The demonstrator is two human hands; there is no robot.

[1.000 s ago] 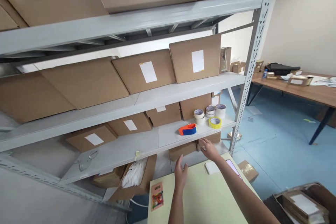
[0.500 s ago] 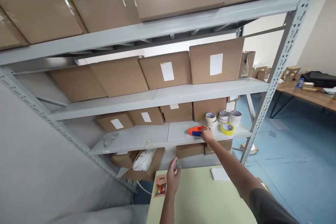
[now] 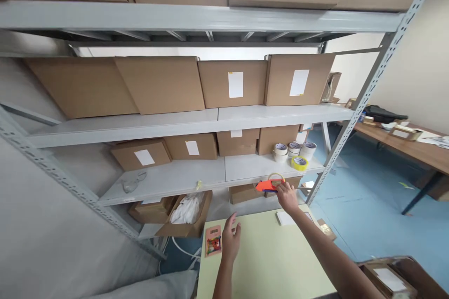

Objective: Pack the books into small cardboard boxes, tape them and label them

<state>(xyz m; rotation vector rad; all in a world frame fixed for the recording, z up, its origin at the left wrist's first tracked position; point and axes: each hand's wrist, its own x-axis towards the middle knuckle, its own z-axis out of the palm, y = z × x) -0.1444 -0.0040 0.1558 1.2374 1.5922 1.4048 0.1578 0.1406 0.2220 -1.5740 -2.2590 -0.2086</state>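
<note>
An orange and blue tape dispenser [image 3: 265, 186] with a pale yellow ring of tape on it is in my right hand [image 3: 288, 198], whose fingers are wrapped round its right end. It is held in front of the shelf edge, above the far side of the pale green table [image 3: 270, 252]. My left hand [image 3: 230, 238] hovers over the table's left part, fingers apart and holding nothing. Close to it lies a pink card with a colourful picture [image 3: 213, 241]. A white stack of paper [image 3: 285, 218] rests at the table's far edge, partly behind my right wrist.
On the shelf [image 3: 189, 173] stand white tape rolls [image 3: 280, 153], a yellow tape roll [image 3: 299, 163] and cardboard boxes [image 3: 191, 146]. Clear goggles [image 3: 132, 183] lie at its left. Below is an open box with white material [image 3: 187, 209]. A metal upright [image 3: 345, 140] rises at right.
My right hand has lifted the tape dispenser off the shelf and brought it out past the front edge, nearer to me. My left hand stays about where it was. The view has turned slightly.
</note>
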